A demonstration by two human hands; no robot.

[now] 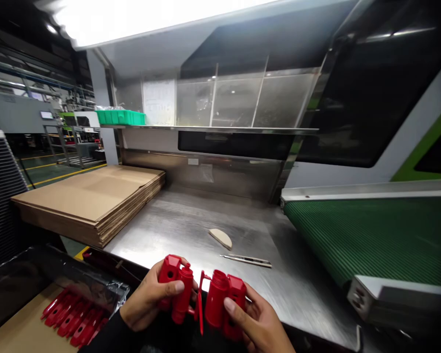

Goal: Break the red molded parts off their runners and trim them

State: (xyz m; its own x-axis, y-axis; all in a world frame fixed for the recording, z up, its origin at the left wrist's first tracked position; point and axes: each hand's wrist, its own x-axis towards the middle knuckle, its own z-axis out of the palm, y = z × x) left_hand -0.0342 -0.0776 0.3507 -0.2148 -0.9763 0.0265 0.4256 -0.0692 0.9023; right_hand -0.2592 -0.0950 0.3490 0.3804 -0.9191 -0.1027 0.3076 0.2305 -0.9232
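My left hand is closed round a red plastic part at the lower middle, its thumb lying across the front. To the right, my right hand grips another red plastic part, which has a round open neck and a block with a hole beside it. A thin red piece stands upright between the two; whether it joins them I cannot tell. Both parts are held up at the table's front edge. Beyond them, a pale curved piece and a slim knife-like tool lie on the metal table.
Stacked cardboard sheets sit at the table's left. A lined box at lower left holds several red parts. A green ribbed conveyor runs along the right. Above, a shelf bears a green bin.
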